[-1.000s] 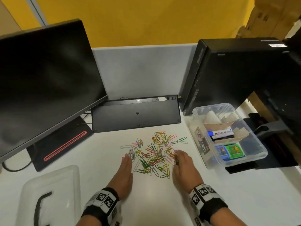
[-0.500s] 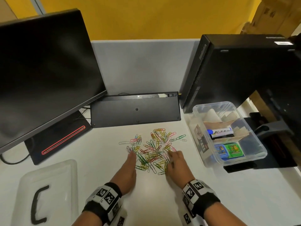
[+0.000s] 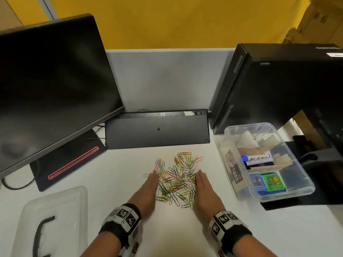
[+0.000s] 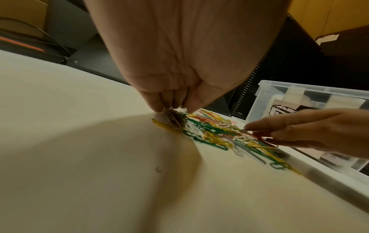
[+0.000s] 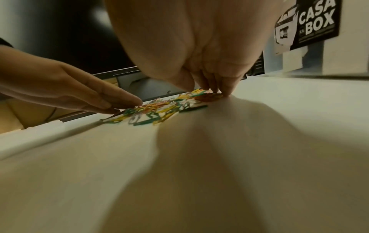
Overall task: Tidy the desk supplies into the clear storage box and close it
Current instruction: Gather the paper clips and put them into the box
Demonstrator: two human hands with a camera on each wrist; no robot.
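Note:
A heap of coloured paper clips [image 3: 178, 177] lies on the white desk [image 3: 120, 179] in front of me. My left hand [image 3: 148, 190] stands on its edge with straight fingers against the heap's left side, and my right hand [image 3: 203, 190] stands the same way against its right side. From the wrists, the left hand's fingertips [image 4: 157, 105] and the right hand's fingertips [image 5: 225, 89] press on the desk among the paper clips [image 4: 219, 134] [image 5: 159, 110]. The clear storage box [image 3: 289, 191] stands open at the right, holding a marker, cards and folded paper. Its lid [image 3: 55, 216] lies at the lower left.
A black keyboard [image 3: 157, 130] leans against the partition behind the clips. A monitor [image 3: 52, 86] on its stand fills the left. A black computer tower [image 3: 274, 82] stands behind the box. The desk's right edge runs just past the box.
Both hands have slid inward and turned onto their edges, pushing the scattered clips into a tighter heap between them. The head view has shifted slightly.

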